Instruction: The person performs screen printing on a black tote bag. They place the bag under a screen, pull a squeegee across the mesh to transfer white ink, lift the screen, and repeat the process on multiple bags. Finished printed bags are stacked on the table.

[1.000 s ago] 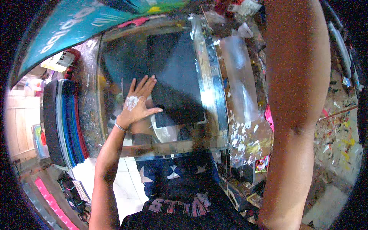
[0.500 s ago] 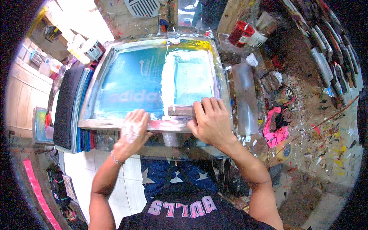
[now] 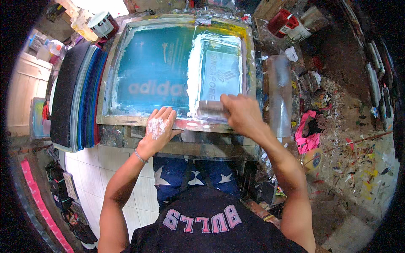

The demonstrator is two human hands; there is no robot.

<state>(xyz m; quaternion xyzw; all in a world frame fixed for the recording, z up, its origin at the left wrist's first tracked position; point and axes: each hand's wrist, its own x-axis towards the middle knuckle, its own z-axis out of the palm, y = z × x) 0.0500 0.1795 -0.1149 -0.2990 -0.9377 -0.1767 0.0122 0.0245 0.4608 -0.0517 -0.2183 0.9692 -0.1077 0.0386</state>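
Observation:
A teal screen in a worn wooden frame lies on the bench. White paste rings a smaller pale printed panel at its right side. My right hand is closed round a dark squeegee, blurred, at the near end of that panel. My left hand, smeared white on the back, grips the frame's near edge with its fingers over the rim.
Stacked coloured sheets stand left, with a white can behind. Right are red cans, a long translucent strip, a pink rag and several blade-like tools along the far side.
A second ago the screen was raised and my left hand lay on a dark sheet. The screen then came down, and both hands moved onto it, the right one with the squeegee.

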